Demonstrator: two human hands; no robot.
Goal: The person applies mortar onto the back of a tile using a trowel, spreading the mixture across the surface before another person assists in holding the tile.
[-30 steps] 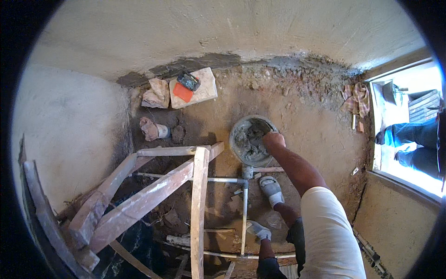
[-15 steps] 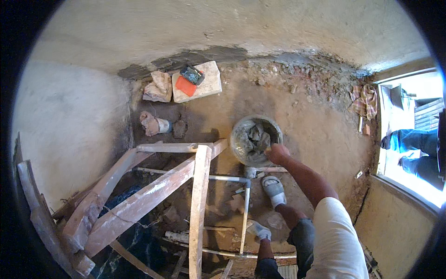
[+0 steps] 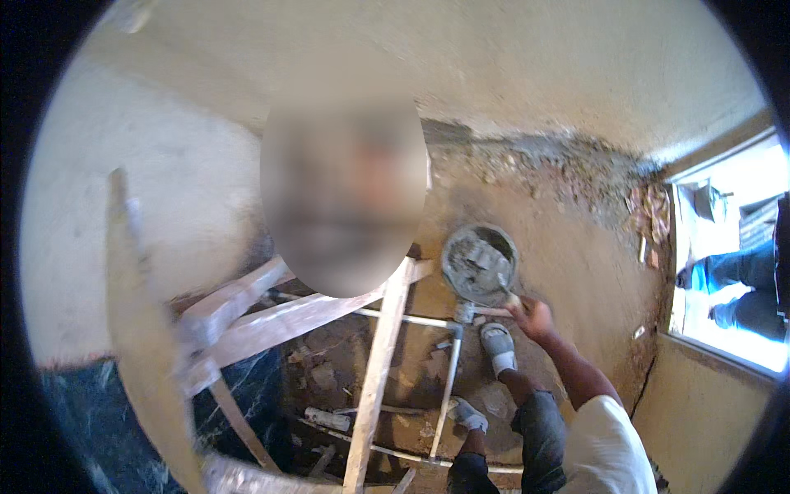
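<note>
My right hand (image 3: 533,318) is closed round the handle of a trowel (image 3: 499,278). The trowel's grey blade reaches over the near right side of a round bucket (image 3: 446,262), where grey wet mortar (image 3: 471,257) lies in lumps. Blade and mortar are much alike in colour, so how much mortar sits on the blade is hard to make out. The bucket stands on the earth floor in front of my feet. My left hand is outside the view.
Wooden trestle beams (image 3: 383,362) rise on my left. White pipes (image 3: 447,387) run low beside my feet (image 3: 498,342). A checked cloth (image 3: 648,210) lies by the doorway, where a person's blue-clad legs (image 3: 736,280) show. A blurred oval hides the upper middle.
My right hand has drawn back from over the bucket to just outside its near rim, the trowel still in it. The whole view has shifted, and a blurred pale plank appears at the left.
</note>
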